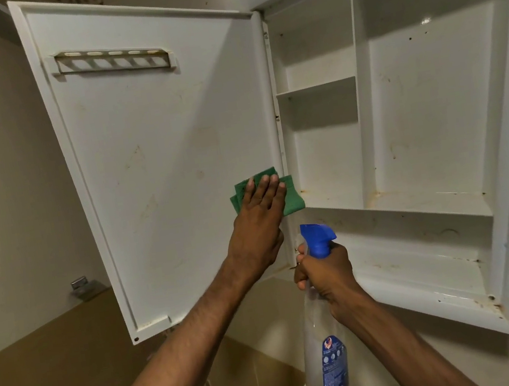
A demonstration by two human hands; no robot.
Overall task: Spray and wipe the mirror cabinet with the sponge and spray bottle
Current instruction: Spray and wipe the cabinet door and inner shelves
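At the centre of the frame the left hand [260, 203] lies flat, fingers straight, pressing the green sponge [283, 196] against the inner face of the open cabinet door [158, 161], close to its hinge edge. Just below and right, the right hand [325, 268] is curled round the neck of the spray bottle [325, 341], its blue nozzle upright. To wipe well, keep the palm's pressure even and work in overlapping strokes toward the faint stains at mid-door. The cabinet shelves [316, 88], right of frame, look rust-spotted and probably need spraying next.
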